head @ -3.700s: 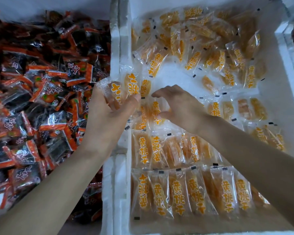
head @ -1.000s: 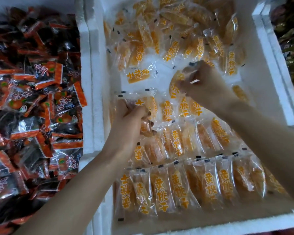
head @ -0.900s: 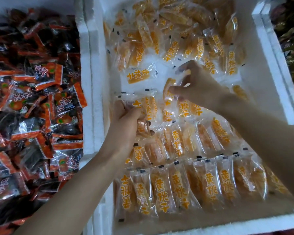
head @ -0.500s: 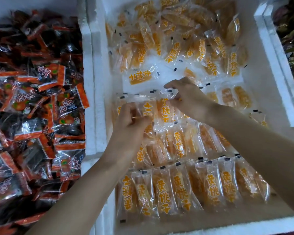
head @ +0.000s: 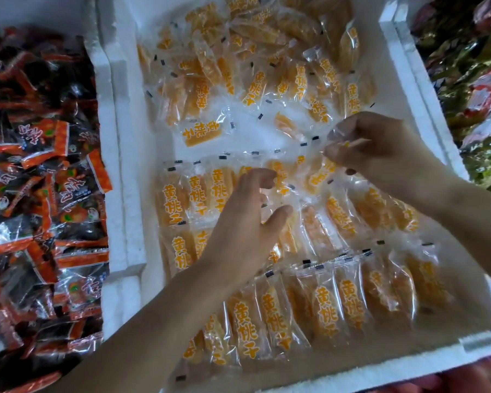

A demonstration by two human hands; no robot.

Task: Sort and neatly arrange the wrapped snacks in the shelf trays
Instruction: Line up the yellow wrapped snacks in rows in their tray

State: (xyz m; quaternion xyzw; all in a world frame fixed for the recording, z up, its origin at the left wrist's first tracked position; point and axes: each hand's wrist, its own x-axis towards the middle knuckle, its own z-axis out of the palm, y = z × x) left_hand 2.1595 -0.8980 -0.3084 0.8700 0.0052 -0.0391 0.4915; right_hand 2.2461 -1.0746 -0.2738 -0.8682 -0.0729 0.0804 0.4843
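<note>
A white foam tray holds clear-wrapped orange snack packets with orange lettering. Three tidy rows of packets lie at the near side, and a loose heap of packets fills the far end. One packet lies crosswise on bare tray floor between them. My left hand hovers over the third row with fingers spread and relaxed, holding nothing. My right hand pinches a clear-wrapped packet at the right end of that row.
The left tray is heaped with black-and-orange wrapped snacks. A foam divider separates it from the orange tray. At the right edge lies a bin of mixed green and red wrapped snacks.
My left hand has let go of the packets it held and opened above the third row. My right hand has moved right and now pinches a packet near the row's right end.
</note>
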